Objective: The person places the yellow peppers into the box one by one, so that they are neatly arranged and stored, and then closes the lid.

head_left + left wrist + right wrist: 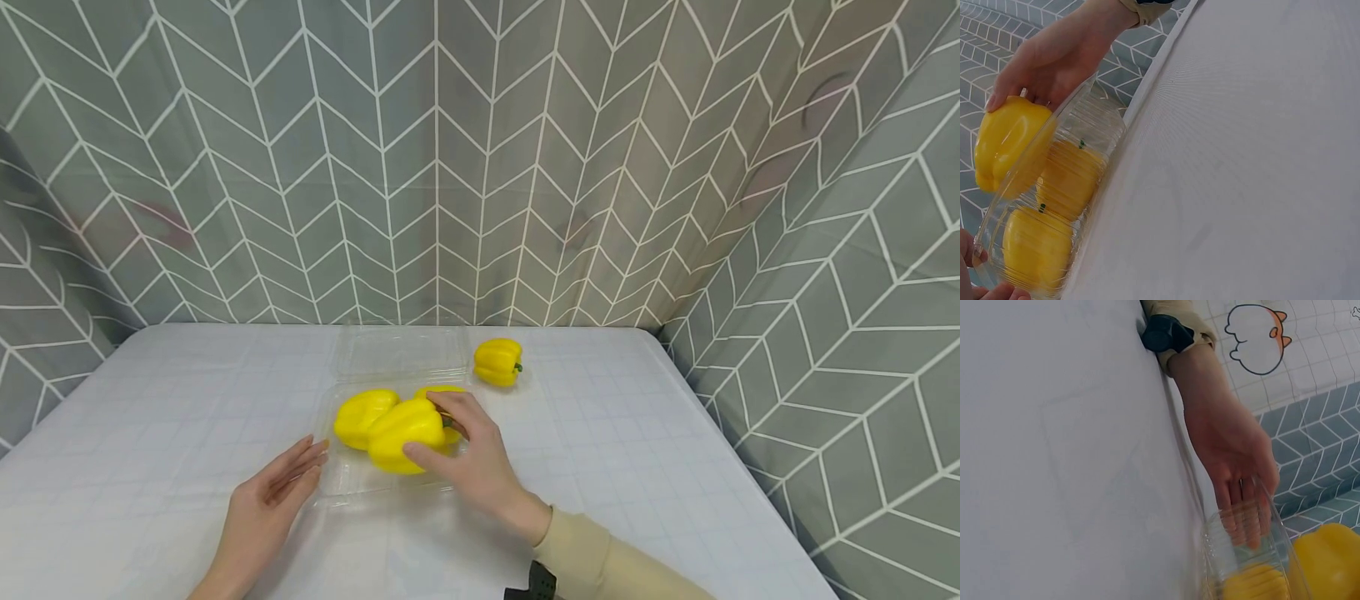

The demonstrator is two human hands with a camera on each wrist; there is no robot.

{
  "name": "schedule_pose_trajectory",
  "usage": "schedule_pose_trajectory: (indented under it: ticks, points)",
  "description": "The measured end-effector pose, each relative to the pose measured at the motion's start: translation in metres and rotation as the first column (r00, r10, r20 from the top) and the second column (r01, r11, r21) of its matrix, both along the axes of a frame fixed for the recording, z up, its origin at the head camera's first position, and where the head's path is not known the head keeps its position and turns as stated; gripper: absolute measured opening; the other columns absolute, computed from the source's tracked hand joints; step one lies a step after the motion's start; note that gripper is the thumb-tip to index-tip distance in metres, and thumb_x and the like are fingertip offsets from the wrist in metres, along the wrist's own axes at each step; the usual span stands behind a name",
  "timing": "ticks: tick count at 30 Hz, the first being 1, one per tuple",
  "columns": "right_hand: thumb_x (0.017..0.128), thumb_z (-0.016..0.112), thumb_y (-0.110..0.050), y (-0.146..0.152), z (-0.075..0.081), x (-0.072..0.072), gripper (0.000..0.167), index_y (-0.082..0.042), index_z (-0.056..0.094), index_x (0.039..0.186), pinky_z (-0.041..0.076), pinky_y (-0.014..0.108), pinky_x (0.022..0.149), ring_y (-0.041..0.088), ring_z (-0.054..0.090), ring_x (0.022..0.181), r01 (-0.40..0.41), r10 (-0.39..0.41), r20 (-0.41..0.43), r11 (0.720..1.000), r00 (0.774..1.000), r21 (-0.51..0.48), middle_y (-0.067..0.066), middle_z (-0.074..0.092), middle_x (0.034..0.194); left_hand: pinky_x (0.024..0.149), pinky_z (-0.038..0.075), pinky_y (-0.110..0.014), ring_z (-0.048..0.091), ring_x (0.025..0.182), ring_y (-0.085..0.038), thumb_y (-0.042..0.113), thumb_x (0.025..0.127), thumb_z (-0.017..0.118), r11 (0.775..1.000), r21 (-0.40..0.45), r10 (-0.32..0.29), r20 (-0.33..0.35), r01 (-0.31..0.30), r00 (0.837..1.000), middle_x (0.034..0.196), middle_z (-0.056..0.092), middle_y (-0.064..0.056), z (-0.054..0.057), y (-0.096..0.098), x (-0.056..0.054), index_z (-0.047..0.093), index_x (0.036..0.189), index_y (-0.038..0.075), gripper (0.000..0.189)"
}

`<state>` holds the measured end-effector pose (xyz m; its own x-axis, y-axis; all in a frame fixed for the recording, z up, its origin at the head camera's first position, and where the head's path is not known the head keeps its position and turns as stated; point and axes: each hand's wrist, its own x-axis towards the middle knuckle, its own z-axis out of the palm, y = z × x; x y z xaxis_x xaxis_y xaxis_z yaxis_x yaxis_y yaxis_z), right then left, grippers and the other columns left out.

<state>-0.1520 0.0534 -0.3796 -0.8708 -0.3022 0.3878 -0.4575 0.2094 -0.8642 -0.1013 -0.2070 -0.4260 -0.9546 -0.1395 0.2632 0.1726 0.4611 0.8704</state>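
Observation:
My right hand grips a yellow bell pepper by its stem end, thumb on the near side and fingers over the far side. The pepper is held above an open clear plastic container. Inside lie two more yellow peppers, one at the left and one at the right, partly hidden by the held pepper and hand. Beside the container's left wall is my left hand; in the right wrist view its extended fingers lie against the clear wall.
The container's clear lid is folded back flat toward the far table edge. Right of the lid, another yellow pepper lies on the white tablecloth. A grey patterned curtain hangs behind the table.

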Motion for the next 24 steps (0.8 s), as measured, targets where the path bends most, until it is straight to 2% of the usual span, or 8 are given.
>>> schedule_pose_trajectory:
  ticks: [9, 14, 24]
  points:
    - [0.085, 0.081, -0.026, -0.011, 0.001, 0.003, 0.056, -0.01, 0.06, 0.135, 0.055, 0.03, 0.099, 0.014, 0.06, 0.115, -0.019, 0.019, 0.029, 1.0, 0.999, 0.008, -0.004, 0.057, 0.129, 0.085, 0.051, -0.004, 0.061, 0.103, 0.013, 0.015, 0.099, 0.064, 1.0, 0.005, -0.003, -0.039, 0.003, 0.999, 0.126, 0.069, -0.011, -0.003, -0.001, 0.0, 0.055, 0.141, 0.003, 0.045]
    - [0.084, 0.081, -0.031, -0.017, 0.001, 0.004, 0.059, -0.009, 0.06, 0.134, 0.054, 0.032, 0.101, 0.014, 0.059, 0.115, -0.017, 0.015, 0.032, 0.999, 0.999, 0.046, -0.003, 0.058, 0.129, 0.084, 0.051, -0.003, 0.061, 0.103, 0.015, 0.015, 0.099, 0.064, 1.0, 0.004, 0.0, -0.033, 0.0, 0.999, 0.127, 0.068, -0.011, -0.003, -0.001, -0.001, 0.054, 0.142, 0.003, 0.045]
    - [0.084, 0.081, -0.035, -0.026, 0.004, 0.006, 0.06, -0.008, 0.06, 0.133, 0.053, 0.027, 0.102, 0.012, 0.059, 0.115, -0.02, 0.015, 0.059, 0.996, 0.998, 0.086, -0.002, 0.059, 0.124, 0.082, 0.051, -0.003, 0.059, 0.103, 0.016, 0.017, 0.1, 0.062, 1.0, -0.011, -0.001, -0.024, 0.001, 1.0, 0.129, 0.067, -0.013, -0.003, -0.002, -0.002, 0.054, 0.142, 0.003, 0.045]
